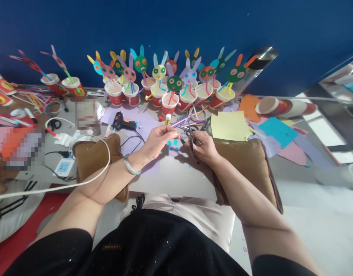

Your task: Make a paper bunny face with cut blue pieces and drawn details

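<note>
My left hand [158, 142], with a bracelet on the wrist, has thumb and forefinger pinched together over the table. Whatever is between those fingertips is too small to make out. A pair of dark scissors [191, 134] is in my right hand [204, 147], its blades pointing away from me. Below and between both hands a purple paper rabbit face [174, 150] with blue pieces lies on the table [170, 180]. A glue stick [167, 119] with a yellow part stands just beyond my left hand.
Red paper cups [170, 104] holding paper rabbits line the blue wall. A black glue gun [123, 122] lies left, its cord near my left arm. Brown cushions [242, 165] lie under both arms. Yellow paper [230, 126] is at right. A white cable [87, 180] crosses my left arm.
</note>
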`<state>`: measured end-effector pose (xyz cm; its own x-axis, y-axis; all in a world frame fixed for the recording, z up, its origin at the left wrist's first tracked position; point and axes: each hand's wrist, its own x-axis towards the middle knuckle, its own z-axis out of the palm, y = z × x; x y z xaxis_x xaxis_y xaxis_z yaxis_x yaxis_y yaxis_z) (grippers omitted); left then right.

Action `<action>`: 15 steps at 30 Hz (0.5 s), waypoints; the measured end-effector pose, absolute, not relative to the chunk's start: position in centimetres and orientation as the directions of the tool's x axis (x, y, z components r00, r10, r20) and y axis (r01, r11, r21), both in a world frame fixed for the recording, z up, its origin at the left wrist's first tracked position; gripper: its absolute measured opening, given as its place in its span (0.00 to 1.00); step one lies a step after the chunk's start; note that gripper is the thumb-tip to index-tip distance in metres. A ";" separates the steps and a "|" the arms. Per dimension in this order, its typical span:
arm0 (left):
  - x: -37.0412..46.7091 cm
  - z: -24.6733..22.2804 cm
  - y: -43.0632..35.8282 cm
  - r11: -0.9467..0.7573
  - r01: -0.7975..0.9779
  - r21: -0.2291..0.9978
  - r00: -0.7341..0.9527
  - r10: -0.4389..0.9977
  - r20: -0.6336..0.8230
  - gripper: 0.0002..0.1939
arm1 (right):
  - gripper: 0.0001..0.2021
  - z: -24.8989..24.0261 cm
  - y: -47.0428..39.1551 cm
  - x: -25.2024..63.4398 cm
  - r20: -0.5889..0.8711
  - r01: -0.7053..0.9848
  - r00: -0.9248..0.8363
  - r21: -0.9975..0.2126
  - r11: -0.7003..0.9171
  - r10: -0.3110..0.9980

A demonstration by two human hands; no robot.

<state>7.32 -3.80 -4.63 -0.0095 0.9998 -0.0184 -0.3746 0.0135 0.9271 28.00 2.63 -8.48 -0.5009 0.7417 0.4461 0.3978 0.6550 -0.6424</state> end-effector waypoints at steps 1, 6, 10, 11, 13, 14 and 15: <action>7.3 -4.7 -3.8 0.015 -0.372 0.928 -0.008 1.000 -0.020 0.10 | 0.26 -8.4 2.6 28.0 0.445 0.398 -0.499 -0.644 0.653 0.743; 7.0 -5.2 -3.6 -0.009 -0.338 0.941 0.014 1.000 0.015 0.09 | 0.25 -8.3 2.5 28.0 0.429 0.397 -0.506 -0.654 0.644 0.748; 6.7 -5.6 -3.6 -0.051 -0.299 0.953 0.008 0.998 0.056 0.09 | 0.24 -8.5 2.5 28.0 0.403 0.404 -0.499 -0.674 0.618 0.767; 6.7 -5.5 -3.6 -0.057 -0.293 0.954 0.002 0.998 0.061 0.09 | 0.24 -8.5 2.5 27.9 0.400 0.405 -0.494 -0.679 0.612 0.772; 6.8 -5.3 -3.6 -0.070 -0.283 0.957 -0.016 0.998 0.068 0.09 | 0.24 -8.7 2.6 27.9 0.398 0.411 -0.478 -0.687 0.599 0.783; 6.9 -5.1 -3.6 -0.076 -0.279 0.957 -0.027 0.997 0.072 0.08 | 0.24 -8.8 2.6 27.9 0.396 0.414 -0.469 -0.691 0.592 0.790; 7.0 -4.9 -3.6 -0.080 -0.276 0.958 -0.036 0.997 0.072 0.08 | 0.24 -8.9 2.7 27.9 0.391 0.417 -0.461 -0.697 0.584 0.797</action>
